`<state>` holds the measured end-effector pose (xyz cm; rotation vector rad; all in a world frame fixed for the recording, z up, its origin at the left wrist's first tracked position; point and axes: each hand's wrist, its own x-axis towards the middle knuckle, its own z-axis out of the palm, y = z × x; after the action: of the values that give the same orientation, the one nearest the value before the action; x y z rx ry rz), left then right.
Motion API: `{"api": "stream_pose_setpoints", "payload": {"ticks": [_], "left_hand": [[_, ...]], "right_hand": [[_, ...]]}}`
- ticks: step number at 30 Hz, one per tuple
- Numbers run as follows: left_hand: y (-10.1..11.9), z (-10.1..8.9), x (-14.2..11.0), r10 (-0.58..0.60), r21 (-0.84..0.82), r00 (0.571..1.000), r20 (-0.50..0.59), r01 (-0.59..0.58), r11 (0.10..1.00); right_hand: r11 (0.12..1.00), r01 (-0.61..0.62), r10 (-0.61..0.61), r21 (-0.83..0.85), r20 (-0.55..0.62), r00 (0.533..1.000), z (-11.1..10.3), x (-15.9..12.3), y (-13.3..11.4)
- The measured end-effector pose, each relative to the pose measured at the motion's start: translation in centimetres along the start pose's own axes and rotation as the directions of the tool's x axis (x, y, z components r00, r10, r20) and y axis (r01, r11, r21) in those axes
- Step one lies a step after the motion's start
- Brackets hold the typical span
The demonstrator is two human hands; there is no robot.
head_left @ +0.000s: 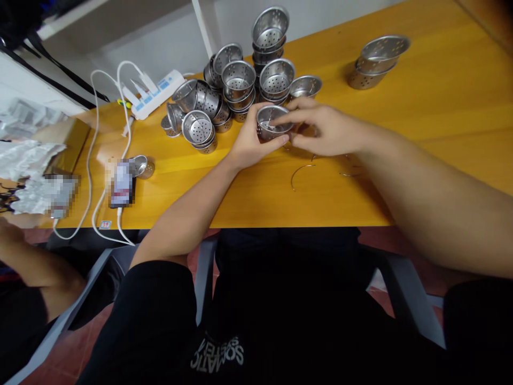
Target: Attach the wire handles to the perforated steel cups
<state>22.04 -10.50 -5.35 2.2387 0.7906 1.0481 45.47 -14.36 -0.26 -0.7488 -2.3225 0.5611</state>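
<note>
A small metal cup with holes punched in it (pixel 274 131) is held just above the wooden table, its mouth facing up. My left hand (pixel 249 140) wraps round its left side, with the thumb along the front. From the right, my right hand (pixel 326 129) reaches over the rim; its fingertips dip into the cup and its thumb is near the outer wall. Whether a thin wire is also pinched there, I cannot tell. Beneath my right hand, several thin curved wires, one a bent wire (pixel 300 168), lie on the table.
Several stacks of perforated cups (pixel 238 80) stand behind my hands, some tipped over. Another pair of stacked cups (pixel 366 77) is at the far right. To the left are a power strip (pixel 160 96), a phone (pixel 122 184) by a lone cup (pixel 144 167), white cables, and another person's arm (pixel 36 262).
</note>
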Motion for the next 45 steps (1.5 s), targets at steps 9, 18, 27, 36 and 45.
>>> {"api": "stream_pose_setpoints", "payload": {"ticks": [9, 18, 27, 36, 45], "left_hand": [[-0.1, 0.1, 0.1, 0.040, 0.021, 0.999, 0.030, -0.041, 0.999], [-0.5, 0.4, 0.1, 0.080, 0.000, 0.997, 0.000, -0.080, 0.997], [-0.1, 0.1, 0.0, -0.077, -0.144, 0.997, 0.031, 0.080, 0.986], [0.5, 0.1, 0.1, -0.130, -0.206, 0.992, -0.004, 0.126, 0.970], [0.6, 0.0, 0.0, -0.138, -0.192, 0.990, 0.016, 0.139, 0.972]], "right_hand": [[0.999, 0.008, -0.005, 0.041, -0.086, 0.996, -0.4, 0.0, -0.5], [0.997, 0.014, -0.004, 0.080, -0.130, 0.991, -0.3, -0.3, 0.4], [0.994, -0.112, 0.088, -0.009, -0.554, 0.828, -0.9, -3.8, 13.9], [0.906, -0.385, 0.213, -0.176, -0.598, 0.773, -1.9, -2.2, 16.9], [0.871, -0.386, 0.181, -0.305, -0.531, 0.828, -0.8, -0.6, 13.0]]}}
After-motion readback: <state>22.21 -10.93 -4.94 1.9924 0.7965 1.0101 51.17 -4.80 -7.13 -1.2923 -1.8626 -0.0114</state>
